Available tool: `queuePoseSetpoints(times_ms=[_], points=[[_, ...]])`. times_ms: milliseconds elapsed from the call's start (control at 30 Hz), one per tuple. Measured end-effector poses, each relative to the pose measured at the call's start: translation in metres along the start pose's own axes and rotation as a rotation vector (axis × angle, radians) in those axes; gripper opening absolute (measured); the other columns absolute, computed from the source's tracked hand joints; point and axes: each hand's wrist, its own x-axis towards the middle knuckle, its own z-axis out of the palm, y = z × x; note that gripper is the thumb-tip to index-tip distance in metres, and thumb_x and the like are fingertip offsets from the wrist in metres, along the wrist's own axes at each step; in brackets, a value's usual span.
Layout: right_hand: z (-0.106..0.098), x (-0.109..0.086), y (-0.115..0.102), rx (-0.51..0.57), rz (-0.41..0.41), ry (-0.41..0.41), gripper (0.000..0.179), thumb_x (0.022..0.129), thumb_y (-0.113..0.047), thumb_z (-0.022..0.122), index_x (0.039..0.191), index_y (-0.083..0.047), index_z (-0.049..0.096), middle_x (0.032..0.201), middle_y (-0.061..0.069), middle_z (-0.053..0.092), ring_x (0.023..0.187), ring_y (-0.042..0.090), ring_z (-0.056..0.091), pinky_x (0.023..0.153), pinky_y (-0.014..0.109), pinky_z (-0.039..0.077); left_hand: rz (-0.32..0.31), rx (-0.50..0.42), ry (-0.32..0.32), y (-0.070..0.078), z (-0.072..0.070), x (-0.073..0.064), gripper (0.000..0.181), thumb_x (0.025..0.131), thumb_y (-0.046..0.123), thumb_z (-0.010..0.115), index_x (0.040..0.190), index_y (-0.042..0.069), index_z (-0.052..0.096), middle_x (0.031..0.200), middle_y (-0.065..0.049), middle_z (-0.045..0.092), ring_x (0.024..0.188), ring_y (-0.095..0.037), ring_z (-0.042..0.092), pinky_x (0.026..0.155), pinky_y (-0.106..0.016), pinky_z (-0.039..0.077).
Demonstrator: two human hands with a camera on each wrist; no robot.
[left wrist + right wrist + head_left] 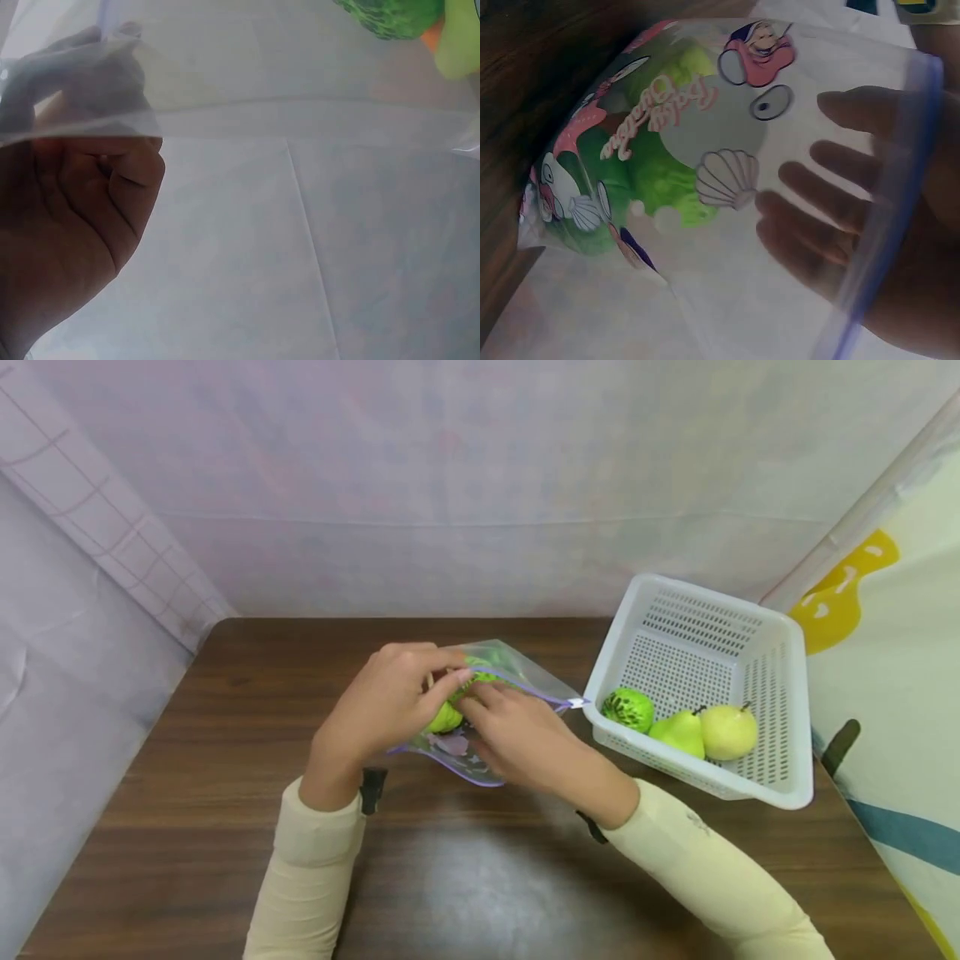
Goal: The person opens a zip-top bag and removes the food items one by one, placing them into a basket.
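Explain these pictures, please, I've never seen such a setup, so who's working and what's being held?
No machine here, just a person working bare-handed. The wide picture comes from a camera worn on the head, looking down; the other two come from the left and right wrists. On a dark wooden table sits a white basket with a dark-streaked green fruit, a green pear and a pale round fruit. The left hand holds the edge of a clear zip bag with green things inside. The right hand reaches into it; the right wrist picture shows its fingers through the printed plastic.
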Motion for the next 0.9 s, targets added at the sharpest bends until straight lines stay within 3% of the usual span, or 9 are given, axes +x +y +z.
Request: queuePoseSetpoints(times_ms=[167,300,367,533,800,900], points=[[0.008,0.015,-0.001,-0.016,0.154,-0.13,0.064,0.085,-0.025,0.078,0.143,-0.015,0.051,0.134,0.007,0.061,0.104,0.024,0.065,0.066,0.038,0.059,0.013,-0.002,0.009,0.0,0.0,0.001,0.021,0.101,0.023,0.063,0.109,0.009,0.077,0.089,0.002,0.071,0.066,-0.008,0.057,0.056,-0.027,0.046],[0.013,0.026,-0.004,-0.006,0.235,-0.258,0.068,0.086,-0.025,0.077,0.147,-0.016,0.048,0.139,0.004,0.058,0.118,0.023,0.06,0.084,0.039,0.059,0.022,0.001,0.015,0.0,0.001,-0.001,0.021,0.101,0.023,0.063,0.109,0.01,0.077,0.092,0.001,0.073,0.07,-0.01,0.059,0.061,-0.028,0.048],[0.016,0.031,-0.005,-0.016,0.246,-0.298,0.068,0.087,-0.025,0.077,0.148,-0.016,0.047,0.139,0.003,0.059,0.122,0.023,0.059,0.092,0.039,0.056,0.026,0.002,0.019,-0.001,0.001,-0.001,0.02,0.101,0.023,0.063,0.108,0.01,0.077,0.095,0.001,0.073,0.072,-0.01,0.06,0.063,-0.028,0.049],[0.021,0.039,-0.005,-0.106,0.21,-0.326,0.058,0.089,-0.026,0.076,0.139,-0.011,0.053,0.126,0.001,0.065,0.112,0.019,0.062,0.096,0.032,0.053,0.025,0.003,0.028,0.0,0.001,-0.002,0.018,0.1,0.022,0.064,0.106,0.011,0.078,0.098,0.0,0.074,0.078,-0.012,0.064,0.069,-0.03,0.052],[0.03,0.046,0.004,-0.018,0.257,-0.386,0.028,0.096,-0.013,0.063,0.124,-0.01,0.061,0.111,0.004,0.069,0.103,0.018,0.065,0.094,0.031,0.053,0.039,0.002,0.006,0.002,0.0,0.0,0.018,0.101,0.023,0.063,0.106,0.012,0.077,0.1,0.001,0.074,0.084,-0.012,0.066,0.073,-0.032,0.053],[0.035,0.05,0.009,-0.035,0.229,-0.405,0.024,0.096,-0.006,0.059,0.119,-0.007,0.062,0.1,0.005,0.069,0.092,0.018,0.065,0.086,0.029,0.054,0.035,0.003,-0.004,0.002,0.0,0.001,0.018,0.102,0.023,0.062,0.105,0.013,0.077,0.099,0.002,0.074,0.084,-0.011,0.065,0.074,-0.032,0.053]])
